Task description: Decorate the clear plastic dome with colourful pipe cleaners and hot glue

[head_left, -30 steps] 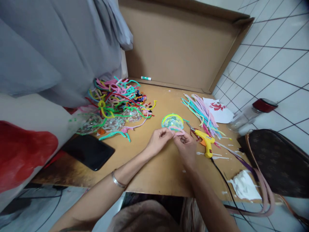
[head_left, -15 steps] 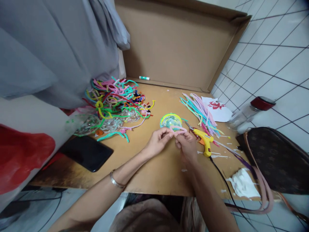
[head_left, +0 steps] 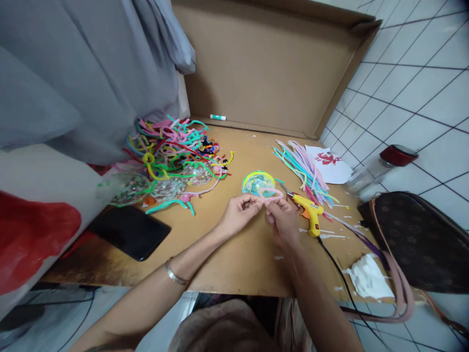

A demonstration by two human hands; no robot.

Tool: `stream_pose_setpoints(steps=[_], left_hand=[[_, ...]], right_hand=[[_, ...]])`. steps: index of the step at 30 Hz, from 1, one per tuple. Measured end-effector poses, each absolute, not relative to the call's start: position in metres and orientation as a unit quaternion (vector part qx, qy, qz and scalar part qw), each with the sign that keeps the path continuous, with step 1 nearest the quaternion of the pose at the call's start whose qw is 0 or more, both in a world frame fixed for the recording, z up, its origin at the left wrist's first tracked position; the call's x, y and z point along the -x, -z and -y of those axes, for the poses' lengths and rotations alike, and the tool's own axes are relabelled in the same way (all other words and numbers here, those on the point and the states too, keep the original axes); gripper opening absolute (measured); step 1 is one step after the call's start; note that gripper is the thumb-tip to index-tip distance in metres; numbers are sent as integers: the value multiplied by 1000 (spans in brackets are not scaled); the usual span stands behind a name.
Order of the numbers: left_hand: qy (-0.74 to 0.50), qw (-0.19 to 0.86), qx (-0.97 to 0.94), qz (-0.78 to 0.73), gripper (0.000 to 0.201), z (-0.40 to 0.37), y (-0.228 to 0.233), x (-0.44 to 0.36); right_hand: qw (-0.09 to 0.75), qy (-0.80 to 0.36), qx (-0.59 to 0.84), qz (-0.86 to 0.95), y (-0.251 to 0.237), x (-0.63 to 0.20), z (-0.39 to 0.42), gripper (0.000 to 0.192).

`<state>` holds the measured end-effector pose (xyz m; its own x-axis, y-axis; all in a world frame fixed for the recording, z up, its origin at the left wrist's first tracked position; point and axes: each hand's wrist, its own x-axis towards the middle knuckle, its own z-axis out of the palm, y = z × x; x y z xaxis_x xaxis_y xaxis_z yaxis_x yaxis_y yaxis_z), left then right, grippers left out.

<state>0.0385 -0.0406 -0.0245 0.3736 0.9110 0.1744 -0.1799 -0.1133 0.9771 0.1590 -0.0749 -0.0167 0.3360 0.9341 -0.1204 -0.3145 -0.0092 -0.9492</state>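
Above the wooden tabletop (head_left: 234, 264), the left hand (head_left: 240, 213) and right hand (head_left: 282, 220) each pinched an end of a looped pink pipe cleaner (head_left: 270, 194), fingers closed on it. Just beyond lay a clear dome rimmed in yellow-green pipe cleaner (head_left: 258, 183), a yellow glue gun (head_left: 309, 211) to its right. Farther back sat a tangled multicoloured pipe-cleaner pile (head_left: 172, 149).

Home craft corner, improvised. Small wooden counter (head_left: 227, 254) pushed against a white tiled wall (head_left: 414, 83), a flattened cardboard box (head_left: 264, 68) propped up as a backdrop. Grey cloth (head_left: 84, 73) hangs at the left. Craft supplies spread out: tangled heap of coloured pipe cleaners (head_left: 172, 146), a straight bundle (head_left: 304, 168), yellow glue gun (head_left: 309, 212) with dried glue drips. Personal items alongside: phone (head_left: 130, 232), brown handbag (head_left: 421, 239), jar (head_left: 381, 168).
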Motion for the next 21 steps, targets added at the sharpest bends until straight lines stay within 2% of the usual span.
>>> stream_pose_setpoints(steps=[21], left_hand=[[-452,600,-564,-344,33,40,24,-34]], right_hand=[[632,-522,478,316,17,-158,76,29]])
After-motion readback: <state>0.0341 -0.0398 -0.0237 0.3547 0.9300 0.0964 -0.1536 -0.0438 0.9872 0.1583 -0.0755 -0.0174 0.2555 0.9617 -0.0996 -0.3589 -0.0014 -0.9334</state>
